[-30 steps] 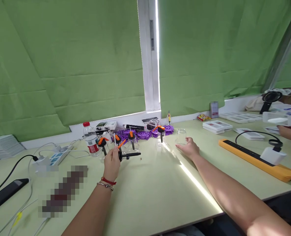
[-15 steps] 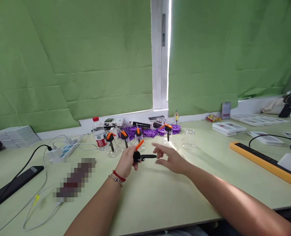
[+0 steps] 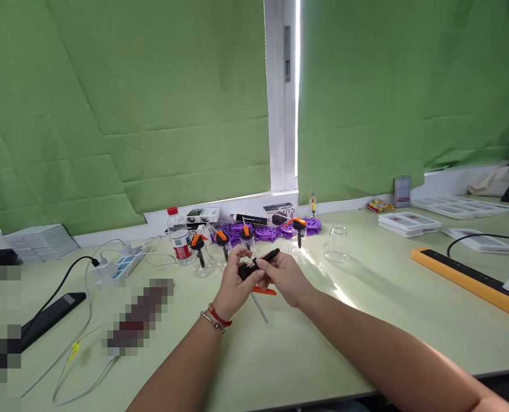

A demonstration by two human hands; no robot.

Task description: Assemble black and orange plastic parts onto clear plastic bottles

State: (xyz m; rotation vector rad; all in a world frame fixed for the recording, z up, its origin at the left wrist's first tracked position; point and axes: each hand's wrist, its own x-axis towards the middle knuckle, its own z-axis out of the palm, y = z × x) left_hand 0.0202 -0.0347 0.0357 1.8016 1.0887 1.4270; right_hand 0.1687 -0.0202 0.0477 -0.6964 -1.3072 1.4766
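Observation:
Between my hands is a black pump head with an orange lever and a thin metal tube pointing down toward me. My left hand closes around its thick round end. The fingers of my right hand pinch its black stem from the right side. Beyond my hands stand clear glass bottles topped with similar black-and-orange heads. To their right, a clear glass bottle has no head on it.
Purple plastic pieces and small boxes line the window side, beside a red-capped drink bottle. Cables, a white power strip and a black device lie left. A yellow-orange power strip and white trays are right.
My right hand, open and apart before, has come in and closed on the stem of the pump head. The pump head has turned, its lever now pointing toward the lower right.

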